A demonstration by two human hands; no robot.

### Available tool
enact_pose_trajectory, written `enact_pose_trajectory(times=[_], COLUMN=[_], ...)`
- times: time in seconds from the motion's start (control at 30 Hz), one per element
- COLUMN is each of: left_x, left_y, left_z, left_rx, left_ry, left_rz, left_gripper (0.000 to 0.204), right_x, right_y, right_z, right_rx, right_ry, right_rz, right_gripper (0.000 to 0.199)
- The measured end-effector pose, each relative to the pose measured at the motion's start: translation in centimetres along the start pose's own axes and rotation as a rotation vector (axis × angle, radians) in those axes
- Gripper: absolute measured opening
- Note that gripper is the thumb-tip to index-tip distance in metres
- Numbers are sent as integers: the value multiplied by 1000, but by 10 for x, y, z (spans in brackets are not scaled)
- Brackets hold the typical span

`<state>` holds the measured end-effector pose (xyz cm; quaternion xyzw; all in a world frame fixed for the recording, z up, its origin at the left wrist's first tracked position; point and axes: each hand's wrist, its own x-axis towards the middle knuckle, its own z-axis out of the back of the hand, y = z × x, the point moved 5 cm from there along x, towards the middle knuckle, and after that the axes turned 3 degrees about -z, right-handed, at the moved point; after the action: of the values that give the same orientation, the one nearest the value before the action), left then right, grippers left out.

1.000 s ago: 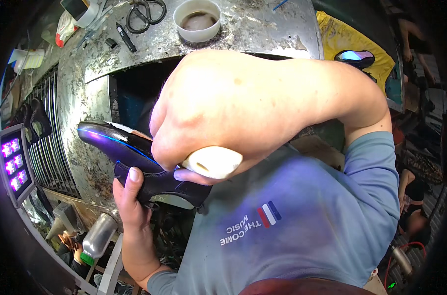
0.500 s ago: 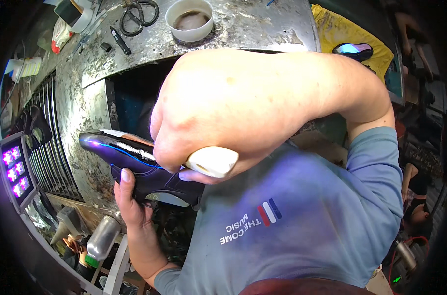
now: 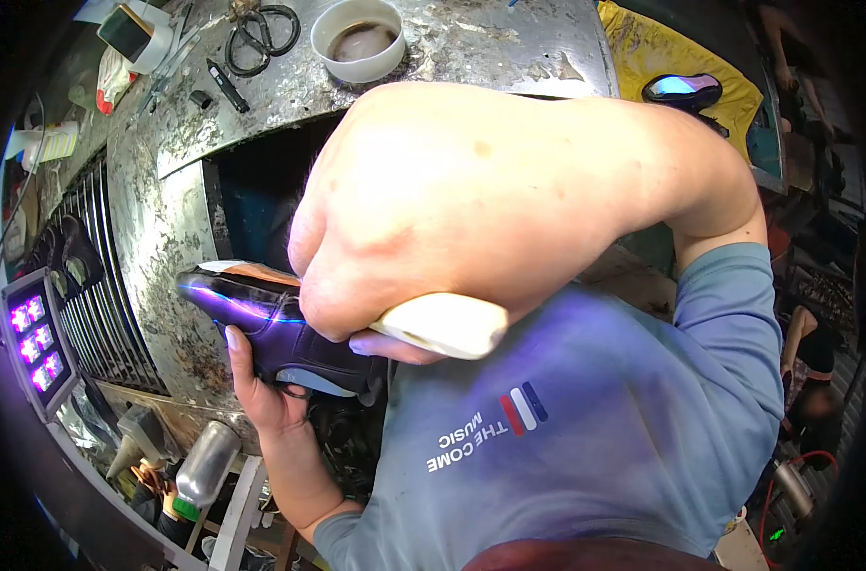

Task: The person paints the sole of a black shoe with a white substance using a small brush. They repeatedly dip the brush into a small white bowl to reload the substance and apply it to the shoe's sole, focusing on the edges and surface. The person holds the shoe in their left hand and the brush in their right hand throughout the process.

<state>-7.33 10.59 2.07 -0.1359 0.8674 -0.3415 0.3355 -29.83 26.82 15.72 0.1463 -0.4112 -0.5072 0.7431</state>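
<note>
A black shoe (image 3: pixel 309 354) lies tilted in my left hand (image 3: pixel 266 395), its toe pointing left. The left thumb presses on its side, and the other fingers are hidden behind it. Along the shoe's lower edge runs a glowing blue-violet line. Part of the sole side shows pale and tan near the toe. My right hand (image 3: pixel 395 228) is closed in a fist over the heel half of the shoe. Out of that fist sticks the thick cream-white handle (image 3: pixel 447 325) of a tool. Its working end is hidden by the hand.
A white bowl (image 3: pixel 358 40) of brown liquid, scissors (image 3: pixel 261 40) and a black marker (image 3: pixel 228 86) rest on the stained metal bench. Another shoe (image 3: pixel 682 90) lies on yellow cloth. At left are a purple lamp panel (image 3: pixel 36 343), a slatted rack and a metal bottle (image 3: pixel 208 462). Another person's hand shows nearby.
The shoe has shifted slightly right and turned in my left hand. My right fist has turned a little, so more of the white handle points to the right.
</note>
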Motion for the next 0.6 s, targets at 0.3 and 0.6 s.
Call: enact_pose_trajectory(times=[0.3,0.6], left_x=[5,7], left_y=[22,51], left_z=[-1,-6], left_rx=[-252,-385], left_ry=[141,155], left_rz=[51,36], left_gripper=[62,62], right_x=[-3,-4], right_y=[4,13], right_z=[8,21], right_rx=[89,143], right_ry=[-109,-156], right_rz=[13,64], right_gripper=[19,21])
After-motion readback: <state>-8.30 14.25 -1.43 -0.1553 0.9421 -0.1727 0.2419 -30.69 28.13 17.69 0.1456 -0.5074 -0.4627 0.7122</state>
